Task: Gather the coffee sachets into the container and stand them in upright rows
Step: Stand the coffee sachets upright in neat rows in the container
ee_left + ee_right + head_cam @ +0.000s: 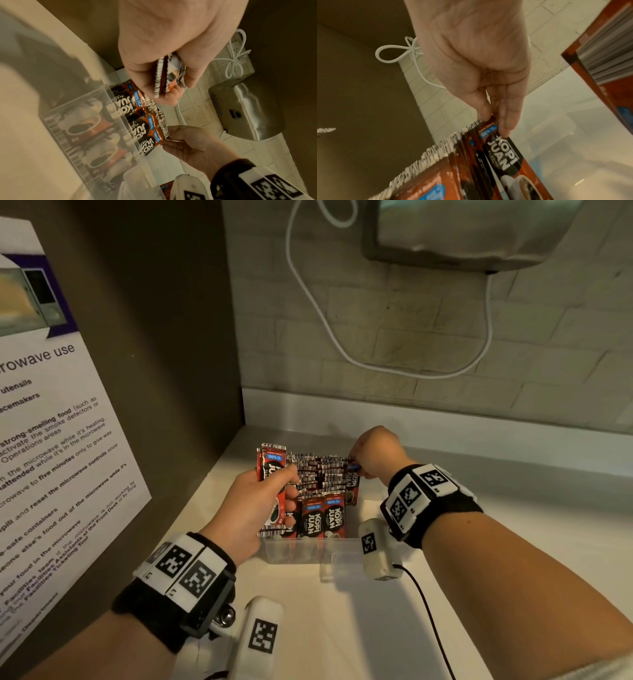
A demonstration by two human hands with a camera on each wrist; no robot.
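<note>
Left hand (253, 505) is gripping a small stack of sachets (272, 474) — thumb across the front, fingers curled behind — just above the left side of the clear container (308, 553). Right hand (373, 453) is pinching the top edge of one sachet (352, 484) standing at the right end of the upright rows (318, 474) inside the container — container is sitting on the white counter (513, 508).

Clear plastic container (310, 549) on the white counter, packed with red-and-black coffee sachets (322, 517) standing upright in rows, serrated tops up. A few more sachets (272, 470) held upright above its left side.
</note>
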